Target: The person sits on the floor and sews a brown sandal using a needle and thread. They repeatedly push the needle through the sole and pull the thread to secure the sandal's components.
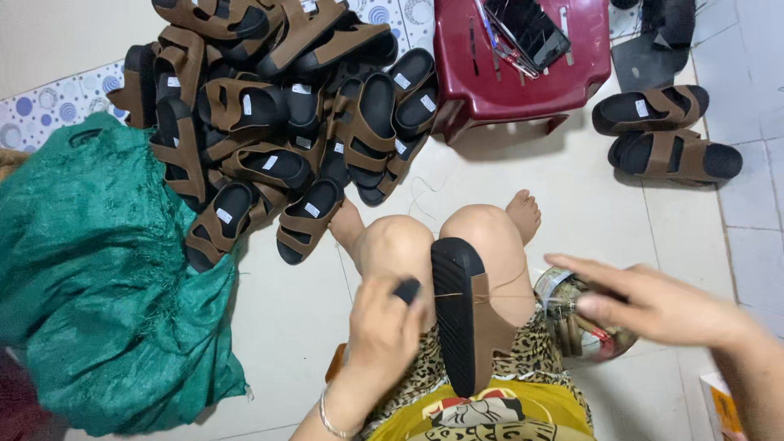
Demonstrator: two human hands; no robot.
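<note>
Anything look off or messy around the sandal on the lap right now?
Nothing looks damaged. The brown sandal lies sole-up across the lap, a thin thread running over it from the left hand. The right hand reaches over a clear jar. The sandal pile is jumbled.

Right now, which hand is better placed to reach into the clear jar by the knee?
Probably the right hand: it hovers open just over the jar. The left hand is busy, closed on a small dark tool beside the sandal lying sole-up on the lap.
</note>
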